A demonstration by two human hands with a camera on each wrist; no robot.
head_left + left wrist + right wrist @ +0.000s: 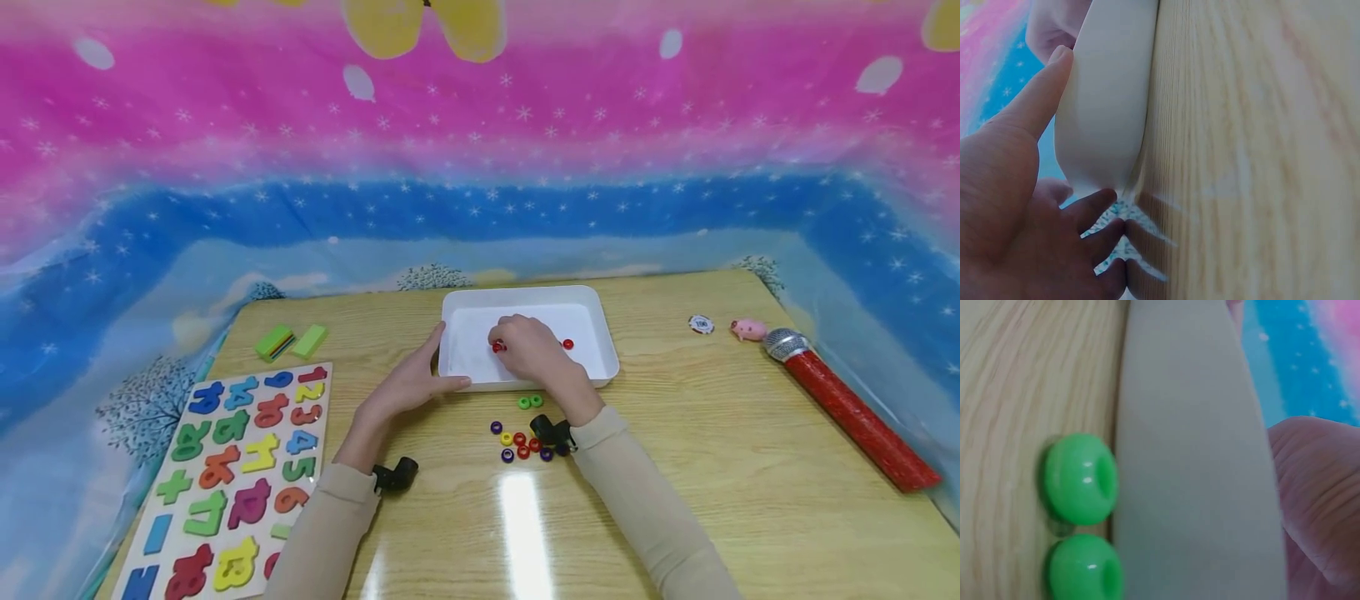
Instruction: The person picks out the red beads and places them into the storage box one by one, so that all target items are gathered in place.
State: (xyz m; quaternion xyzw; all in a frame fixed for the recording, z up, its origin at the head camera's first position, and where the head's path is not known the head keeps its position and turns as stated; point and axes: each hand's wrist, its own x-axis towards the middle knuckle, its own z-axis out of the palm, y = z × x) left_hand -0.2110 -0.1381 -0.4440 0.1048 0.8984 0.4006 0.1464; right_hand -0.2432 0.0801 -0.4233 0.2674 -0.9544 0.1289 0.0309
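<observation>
A white tray (528, 382) sits at the back middle of the table. My left hand (405, 379) rests against its near-left corner, thumb along the near rim and the other fingers at the left side. In the left wrist view the thumb (1041, 94) lies straight against the tray wall (1107, 81). Inside the tray my right hand (528, 346) pinches a red bead (498, 346) at its fingertips, partly hidden. Another red bead (567, 343) lies to its right. The right wrist view shows the hand (1322, 487) behind the tray wall, its fingertips hidden.
Two green beads (1082, 478) lie beside the tray's near wall. Closer in are several red, purple and yellow beads (507, 438). Left stand a number board (225, 467) and green blocks (309, 342); right, a poker chip (701, 324), pink pig (748, 330) and red microphone (855, 408).
</observation>
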